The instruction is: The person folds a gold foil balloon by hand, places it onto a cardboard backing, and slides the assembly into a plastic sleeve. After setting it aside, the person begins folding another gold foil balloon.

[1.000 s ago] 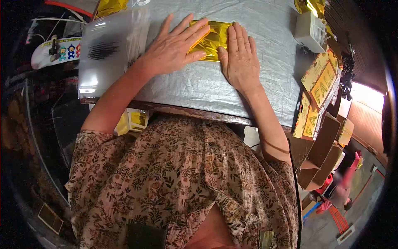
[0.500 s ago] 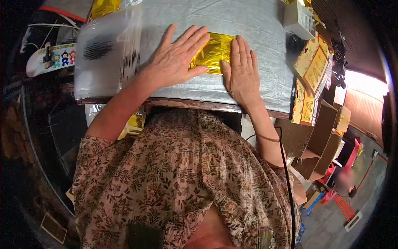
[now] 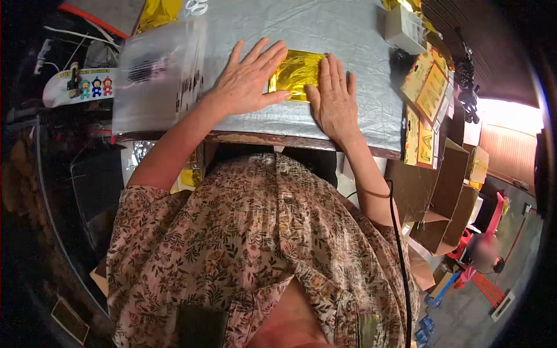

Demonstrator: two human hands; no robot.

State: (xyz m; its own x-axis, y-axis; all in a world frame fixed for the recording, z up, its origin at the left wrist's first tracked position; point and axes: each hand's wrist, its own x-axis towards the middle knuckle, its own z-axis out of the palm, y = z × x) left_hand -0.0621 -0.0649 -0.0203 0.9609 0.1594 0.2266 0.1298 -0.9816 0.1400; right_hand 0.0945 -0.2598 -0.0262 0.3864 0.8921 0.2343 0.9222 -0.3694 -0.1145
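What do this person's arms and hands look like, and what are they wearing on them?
Both arms are bare from above the elbow down. The left hand and right hand wear no gloves, and no rings show. Short sleeves of a floral blouse, small brown and green leaves on pale cloth, cover the upper arms. A thin black cable runs beside the right arm.

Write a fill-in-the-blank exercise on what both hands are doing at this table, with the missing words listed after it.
1. Both hands lie flat on a folded piece of shiny ____ foil.
2. The left hand and the right hand press it onto a table covered in ____ sheeting.
3. The stack of clear plastic bags lies beside the ____ hand.
4. The yellow printed cards lie at the table's ____ edge.

Missing words: gold; grey; left; right
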